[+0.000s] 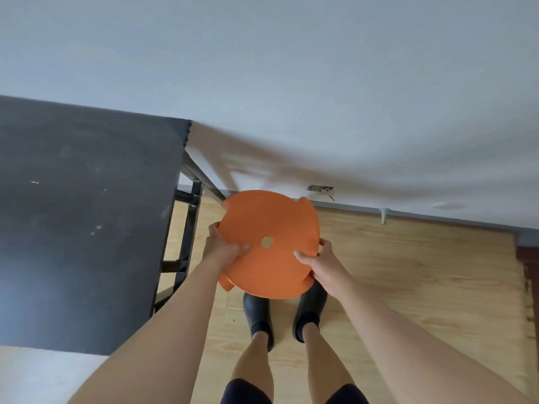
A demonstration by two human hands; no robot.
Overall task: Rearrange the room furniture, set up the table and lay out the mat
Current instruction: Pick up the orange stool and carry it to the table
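An orange plastic stool [269, 220] with a round seat and a small hole in its middle is held in front of me, above my feet. My left hand [223, 247] grips the seat's left rim, thumb on top. My right hand [316, 265] grips the right rim, thumb on the seat. The stool's legs are hidden under the seat. A dark grey table top [81, 217] on a black metal frame [189, 225] fills the left side, close to the stool.
A white wall [320, 97] stands just ahead, with a grey skirting along the light wooden floor [408, 272]. A small wall socket [319, 188] sits low behind the stool. A dark reddish edge [528, 275] runs along the far right. Something pale [38, 374] lies at the bottom left.
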